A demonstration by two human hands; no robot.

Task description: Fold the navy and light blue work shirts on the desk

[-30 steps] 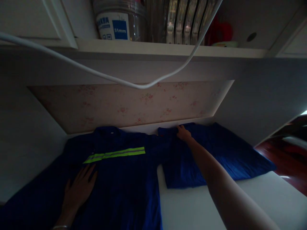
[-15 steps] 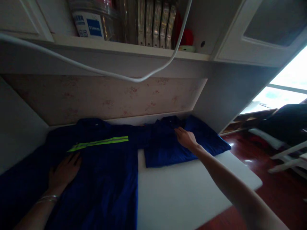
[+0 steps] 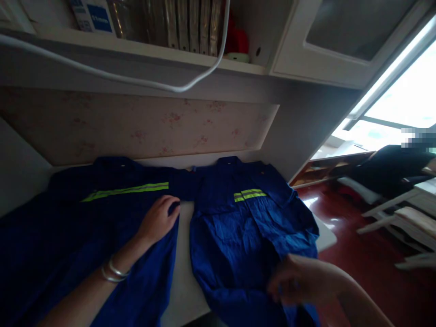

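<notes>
Left hand over left blue jacket, fingers loosely curled, gap at thumb. Right hand blurred over lower right blue jacket; can't tell grip. Jackets side by side on worktop.

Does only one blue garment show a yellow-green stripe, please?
No, the left blue garment and right blue garment each show a yellow-green stripe.

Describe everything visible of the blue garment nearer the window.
The dark-blue fabric garment lies spread front up, wrinkled, on the white tabletop, collar toward the pink-flowered wall panel. A yellow-green chest band has a grey centre line. Near its collar, it meets the other dark-blue garment. The blurred right hand is at its lower part; grip unclear.
</notes>
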